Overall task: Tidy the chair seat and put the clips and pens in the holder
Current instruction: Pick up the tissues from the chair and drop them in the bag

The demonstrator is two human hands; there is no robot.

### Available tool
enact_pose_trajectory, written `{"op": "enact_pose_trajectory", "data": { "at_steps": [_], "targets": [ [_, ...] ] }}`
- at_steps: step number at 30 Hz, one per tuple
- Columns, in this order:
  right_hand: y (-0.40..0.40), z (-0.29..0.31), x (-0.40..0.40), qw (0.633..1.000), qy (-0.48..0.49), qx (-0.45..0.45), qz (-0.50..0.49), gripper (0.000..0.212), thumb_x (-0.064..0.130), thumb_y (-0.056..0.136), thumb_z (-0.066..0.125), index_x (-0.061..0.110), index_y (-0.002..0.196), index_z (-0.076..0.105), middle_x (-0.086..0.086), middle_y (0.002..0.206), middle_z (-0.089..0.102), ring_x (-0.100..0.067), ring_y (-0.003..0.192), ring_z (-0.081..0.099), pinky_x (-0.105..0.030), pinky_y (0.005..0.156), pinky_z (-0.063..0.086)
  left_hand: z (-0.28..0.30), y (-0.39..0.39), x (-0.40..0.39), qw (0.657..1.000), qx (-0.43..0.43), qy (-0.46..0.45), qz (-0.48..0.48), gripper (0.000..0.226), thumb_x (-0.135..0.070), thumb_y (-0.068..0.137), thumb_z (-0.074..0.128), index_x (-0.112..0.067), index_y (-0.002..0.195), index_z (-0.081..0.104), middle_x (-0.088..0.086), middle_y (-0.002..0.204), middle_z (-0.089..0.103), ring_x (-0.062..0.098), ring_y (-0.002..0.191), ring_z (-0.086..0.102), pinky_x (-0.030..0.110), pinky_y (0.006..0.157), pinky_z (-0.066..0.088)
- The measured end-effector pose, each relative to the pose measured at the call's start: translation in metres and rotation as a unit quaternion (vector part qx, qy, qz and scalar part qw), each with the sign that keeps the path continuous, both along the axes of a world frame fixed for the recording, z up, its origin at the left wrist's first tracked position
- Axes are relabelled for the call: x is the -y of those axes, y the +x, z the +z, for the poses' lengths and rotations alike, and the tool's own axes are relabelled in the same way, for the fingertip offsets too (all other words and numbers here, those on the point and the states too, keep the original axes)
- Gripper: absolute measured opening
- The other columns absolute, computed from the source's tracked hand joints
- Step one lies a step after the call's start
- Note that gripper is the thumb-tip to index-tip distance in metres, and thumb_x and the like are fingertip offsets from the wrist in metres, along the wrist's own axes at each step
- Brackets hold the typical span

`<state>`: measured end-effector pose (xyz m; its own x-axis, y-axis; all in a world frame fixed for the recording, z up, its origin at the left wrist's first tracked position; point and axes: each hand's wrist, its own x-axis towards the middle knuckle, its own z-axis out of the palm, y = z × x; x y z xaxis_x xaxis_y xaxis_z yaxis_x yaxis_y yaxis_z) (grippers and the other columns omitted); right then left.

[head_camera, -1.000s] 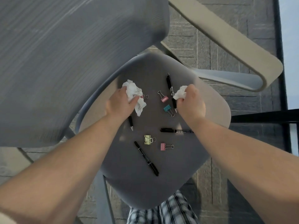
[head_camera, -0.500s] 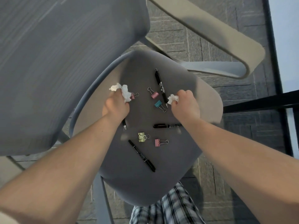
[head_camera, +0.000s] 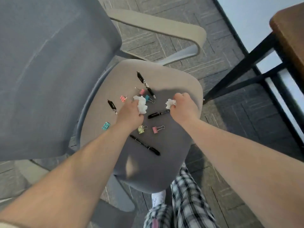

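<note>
With each hand, left (head_camera: pixel 131 113) and right (head_camera: pixel 183 106), clenched on a paper wad (head_camera: pixel 141 105), lift both straight off the seat (head_camera: pixel 181 79) without brushing the clips (head_camera: pixel 141 129) or pens (head_camera: pixel 144 145).

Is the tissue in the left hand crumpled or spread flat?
Crumpled. The tissue bulges from the closed left hand as a creased white wad above the seat, not laid flat.

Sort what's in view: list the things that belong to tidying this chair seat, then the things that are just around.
Part of the job: chair seat; four black pens; six binder clips in pink, teal and yellow; crumpled tissue in the left hand; smaller wad in the right hand.

Just around: chair back; armrest; wooden table. No holder is in view.
</note>
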<state>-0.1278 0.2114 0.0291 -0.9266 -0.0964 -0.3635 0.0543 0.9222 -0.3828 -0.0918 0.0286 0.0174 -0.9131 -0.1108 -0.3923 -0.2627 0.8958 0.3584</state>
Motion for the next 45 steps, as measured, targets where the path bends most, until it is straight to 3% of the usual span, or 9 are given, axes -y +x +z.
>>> {"op": "enact_pose_trajectory", "data": {
  "at_steps": [6, 11, 17, 22, 28, 32, 35, 39, 45],
  "targets": [
    [0.101, 0.003, -0.061, 0.993, -0.017, 0.024, -0.119, 0.027, 0.012, 0.090, 0.046, 0.006, 0.115, 0.053, -0.016, 0.122, 0.049, -0.038, 0.101, 0.057, -0.036, 0.072, 0.039, 0.005, 0.045, -0.057, 0.986, 0.024, -0.034, -0.160, 0.027, -0.023, 0.080, 0.046, -0.013, 0.105, 0.053, 0.007, 0.106, 0.057, 0.029, 0.092, 0.057, 0.037, 0.074, 0.047],
    [0.201, 0.004, -0.134, 0.973, -0.012, 0.049, -0.224, 0.026, 0.015, 0.092, 0.048, 0.010, 0.117, 0.053, -0.013, 0.121, 0.050, -0.033, 0.097, 0.057, -0.039, 0.074, 0.046, -0.001, 0.095, -0.139, 0.961, 0.038, -0.031, -0.273, 0.023, -0.014, 0.079, 0.050, -0.011, 0.101, 0.055, 0.013, 0.101, 0.060, 0.037, 0.092, 0.060, 0.035, 0.065, 0.042],
    [0.328, 0.004, -0.235, 0.928, 0.022, 0.078, -0.363, 0.021, 0.015, 0.093, 0.046, 0.010, 0.112, 0.054, -0.011, 0.118, 0.053, -0.031, 0.096, 0.058, -0.035, 0.067, 0.042, 0.000, 0.174, -0.272, 0.907, 0.103, -0.032, -0.408, 0.028, -0.019, 0.085, 0.053, -0.014, 0.112, 0.059, 0.008, 0.114, 0.060, 0.032, 0.104, 0.060, 0.033, 0.075, 0.044],
    [0.428, -0.005, -0.297, 0.875, 0.015, 0.077, -0.478, 0.020, 0.016, 0.091, 0.047, 0.009, 0.108, 0.056, -0.014, 0.114, 0.054, -0.036, 0.099, 0.058, -0.034, 0.067, 0.040, -0.008, 0.253, -0.355, 0.840, 0.143, -0.021, -0.523, 0.032, -0.021, 0.079, 0.051, -0.013, 0.110, 0.057, 0.011, 0.111, 0.061, 0.032, 0.105, 0.060, 0.035, 0.078, 0.047],
    [0.551, -0.028, -0.355, 0.821, -0.013, 0.079, -0.566, 0.031, 0.017, 0.090, 0.048, 0.010, 0.120, 0.055, -0.016, 0.123, 0.052, -0.036, 0.109, 0.056, -0.039, 0.078, 0.045, -0.017, 0.369, -0.436, 0.779, 0.158, -0.085, -0.600, 0.040, -0.023, 0.090, 0.052, -0.011, 0.127, 0.047, 0.014, 0.127, 0.052, 0.033, 0.117, 0.052, 0.039, 0.090, 0.044],
    [0.649, -0.047, -0.388, 0.772, -0.023, 0.089, -0.629, 0.028, 0.016, 0.091, 0.048, 0.007, 0.117, 0.055, -0.016, 0.120, 0.053, -0.037, 0.102, 0.057, -0.037, 0.068, 0.042, -0.038, 0.451, -0.489, 0.738, 0.164, -0.109, -0.646, 0.042, -0.023, 0.089, 0.054, -0.014, 0.129, 0.045, 0.013, 0.125, 0.052, 0.031, 0.113, 0.054, 0.041, 0.089, 0.047],
    [0.719, -0.061, -0.409, 0.729, -0.038, 0.112, -0.675, 0.021, 0.018, 0.093, 0.046, 0.006, 0.108, 0.056, -0.015, 0.113, 0.056, -0.036, 0.097, 0.058, -0.034, 0.064, 0.037, -0.053, 0.515, -0.527, 0.724, 0.170, -0.090, -0.662, 0.038, -0.024, 0.088, 0.055, -0.015, 0.124, 0.048, 0.011, 0.121, 0.056, 0.031, 0.109, 0.057, 0.041, 0.087, 0.050],
    [0.793, -0.085, -0.430, 0.678, -0.084, 0.115, -0.722, 0.022, 0.018, 0.091, 0.049, 0.005, 0.107, 0.055, -0.017, 0.112, 0.057, -0.039, 0.099, 0.057, -0.035, 0.066, 0.038, -0.079, 0.589, -0.572, 0.702, 0.182, -0.070, -0.685, 0.028, -0.022, 0.087, 0.051, -0.013, 0.114, 0.051, 0.012, 0.106, 0.066, 0.033, 0.100, 0.063, 0.036, 0.073, 0.047],
    [0.855, -0.125, -0.444, 0.605, -0.146, 0.081, -0.779, 0.019, 0.014, 0.090, 0.051, 0.005, 0.105, 0.059, -0.018, 0.104, 0.063, -0.037, 0.092, 0.061, -0.038, 0.072, 0.049, -0.121, 0.661, -0.614, 0.711, 0.208, -0.047, -0.670, 0.028, -0.027, 0.086, 0.051, -0.013, 0.110, 0.053, 0.009, 0.102, 0.069, 0.032, 0.091, 0.067, 0.038, 0.075, 0.056]
  ]
}}
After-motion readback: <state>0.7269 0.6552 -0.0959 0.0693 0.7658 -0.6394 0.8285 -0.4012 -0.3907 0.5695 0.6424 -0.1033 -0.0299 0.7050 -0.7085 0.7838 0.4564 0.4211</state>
